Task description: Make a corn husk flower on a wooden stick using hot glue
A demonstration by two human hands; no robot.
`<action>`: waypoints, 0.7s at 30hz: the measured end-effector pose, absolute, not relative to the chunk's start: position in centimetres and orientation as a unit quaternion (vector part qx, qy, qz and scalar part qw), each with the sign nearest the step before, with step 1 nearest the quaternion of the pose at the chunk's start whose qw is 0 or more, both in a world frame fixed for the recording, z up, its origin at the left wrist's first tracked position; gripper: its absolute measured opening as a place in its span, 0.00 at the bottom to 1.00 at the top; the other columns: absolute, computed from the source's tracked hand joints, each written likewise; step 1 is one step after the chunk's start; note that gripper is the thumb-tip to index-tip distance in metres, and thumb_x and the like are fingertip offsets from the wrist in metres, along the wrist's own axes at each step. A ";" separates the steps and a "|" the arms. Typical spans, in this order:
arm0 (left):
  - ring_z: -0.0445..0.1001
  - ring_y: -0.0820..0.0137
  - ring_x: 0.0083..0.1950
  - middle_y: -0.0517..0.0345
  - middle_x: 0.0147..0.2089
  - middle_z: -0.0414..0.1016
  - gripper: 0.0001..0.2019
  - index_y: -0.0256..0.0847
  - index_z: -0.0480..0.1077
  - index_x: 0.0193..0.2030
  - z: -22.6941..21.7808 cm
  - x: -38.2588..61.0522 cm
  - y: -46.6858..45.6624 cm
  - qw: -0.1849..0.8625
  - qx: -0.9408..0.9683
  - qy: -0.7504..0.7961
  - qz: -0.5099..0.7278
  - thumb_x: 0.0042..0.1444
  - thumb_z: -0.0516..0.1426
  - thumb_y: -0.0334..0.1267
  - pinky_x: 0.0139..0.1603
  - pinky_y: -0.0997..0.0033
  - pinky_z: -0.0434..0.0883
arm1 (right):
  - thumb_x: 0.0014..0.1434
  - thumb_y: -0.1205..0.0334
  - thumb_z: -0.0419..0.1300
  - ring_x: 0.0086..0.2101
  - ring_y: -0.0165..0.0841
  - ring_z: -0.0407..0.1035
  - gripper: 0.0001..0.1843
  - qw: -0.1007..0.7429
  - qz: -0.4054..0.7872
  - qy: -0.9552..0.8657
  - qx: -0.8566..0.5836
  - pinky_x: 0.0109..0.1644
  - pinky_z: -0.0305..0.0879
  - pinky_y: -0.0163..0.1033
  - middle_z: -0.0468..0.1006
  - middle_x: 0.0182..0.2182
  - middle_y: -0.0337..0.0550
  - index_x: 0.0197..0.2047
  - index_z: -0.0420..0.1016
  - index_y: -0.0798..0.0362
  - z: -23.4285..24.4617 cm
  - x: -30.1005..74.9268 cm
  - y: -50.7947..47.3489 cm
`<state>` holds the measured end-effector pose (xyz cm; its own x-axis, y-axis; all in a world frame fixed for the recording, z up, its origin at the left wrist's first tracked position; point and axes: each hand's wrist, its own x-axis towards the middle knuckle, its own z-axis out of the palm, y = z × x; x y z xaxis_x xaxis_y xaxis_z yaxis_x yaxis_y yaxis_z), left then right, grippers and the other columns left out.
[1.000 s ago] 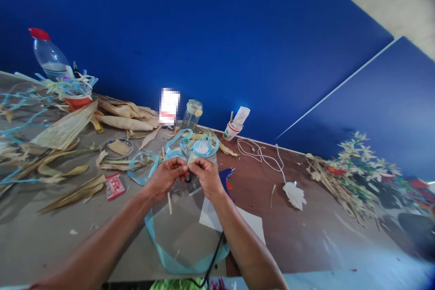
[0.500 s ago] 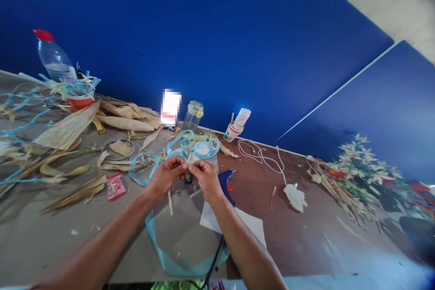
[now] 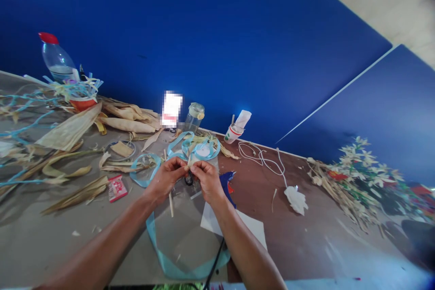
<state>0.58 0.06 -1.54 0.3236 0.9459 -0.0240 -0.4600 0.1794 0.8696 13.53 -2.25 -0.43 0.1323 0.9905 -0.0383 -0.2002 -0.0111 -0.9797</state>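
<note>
My left hand (image 3: 170, 176) and my right hand (image 3: 206, 177) meet at the middle of the table, thumbs and forefingers pinched together. Between the fingertips is a small pale piece of corn husk (image 3: 192, 160), mostly covered by the fingers. A black object (image 3: 188, 178) lies just below the fingertips; its kind cannot be made out. Light blue ribbon (image 3: 176, 268) loops behind the hands and again between the forearms. A thin pale stick (image 3: 171, 205) lies beside my left hand. By my right wrist is a dark blue item (image 3: 227, 186), partly hidden by the arm.
Dried corn husks (image 3: 129, 124) spread across the left side, near a red-capped bottle (image 3: 58, 61). At the back stand a clear jar (image 3: 194, 117) and a paper cup (image 3: 233, 133). A white cable (image 3: 261, 158), white paper (image 3: 253, 226) and husk flowers (image 3: 362, 163) lie to the right.
The hands stay together at the same place, with the fingertips shifted very slightly around the small pale piece. The whole view has moved a little; nothing else visibly differs.
</note>
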 end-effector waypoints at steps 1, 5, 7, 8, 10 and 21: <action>0.67 0.77 0.25 0.62 0.24 0.71 0.10 0.37 0.69 0.25 -1.5 0.6 0.0 0.706 0.403 0.300 0.500 0.42 0.66 0.37 0.29 0.77 0.64 | 0.42 0.60 0.65 0.19 0.24 0.54 0.08 0.574 0.512 -0.411 -0.490 0.25 0.49 0.32 0.65 0.15 0.31 0.22 0.71 0.54 -0.4 13.5 -2.3; 0.68 0.77 0.27 0.61 0.26 0.73 0.11 0.36 0.68 0.24 -1.5 0.6 0.0 0.704 0.392 0.300 0.510 0.41 0.67 0.35 0.31 0.77 0.64 | 0.43 0.60 0.64 0.20 0.24 0.54 0.08 0.569 0.482 -0.430 -0.509 0.26 0.49 0.33 0.64 0.16 0.31 0.22 0.71 0.55 -0.2 13.4 -2.4; 0.68 0.78 0.27 0.61 0.25 0.73 0.11 0.36 0.68 0.24 -1.4 0.6 0.1 0.705 0.386 0.299 0.515 0.41 0.67 0.35 0.32 0.78 0.64 | 0.43 0.59 0.64 0.21 0.25 0.54 0.08 0.563 0.476 -0.439 -0.513 0.26 0.50 0.33 0.64 0.17 0.32 0.23 0.71 0.55 -0.2 13.4 -2.5; 0.68 0.78 0.28 0.62 0.25 0.72 0.11 0.36 0.68 0.24 -1.4 0.7 0.1 0.706 0.382 0.296 0.517 0.41 0.67 0.35 0.32 0.78 0.64 | 0.44 0.59 0.64 0.21 0.25 0.54 0.08 0.561 0.474 -0.443 -0.514 0.26 0.50 0.33 0.64 0.17 0.32 0.23 0.71 0.55 -0.3 13.4 -2.5; 0.69 0.77 0.29 0.62 0.25 0.72 0.10 0.36 0.68 0.24 -1.4 0.7 0.1 0.712 0.376 0.286 0.518 0.41 0.67 0.34 0.33 0.77 0.64 | 0.44 0.58 0.64 0.21 0.25 0.54 0.09 0.557 0.472 -0.449 -0.515 0.27 0.50 0.33 0.64 0.17 0.32 0.23 0.71 0.55 -0.4 13.5 -2.5; 0.70 0.78 0.27 0.62 0.24 0.73 0.12 0.37 0.68 0.25 -0.8 0.4 0.2 0.731 0.309 0.272 0.545 0.37 0.68 0.33 0.31 0.79 0.66 | 0.46 0.56 0.62 0.21 0.24 0.54 0.11 0.517 0.465 -0.480 -0.535 0.26 0.50 0.32 0.64 0.17 0.32 0.24 0.71 0.55 0.9 14.8 -2.3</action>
<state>0.40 0.17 -0.77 0.2579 0.9642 -0.0617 -0.6282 0.2158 0.7475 14.83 -2.28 0.94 0.1067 0.9943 -0.0014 0.0311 -0.0048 -0.9995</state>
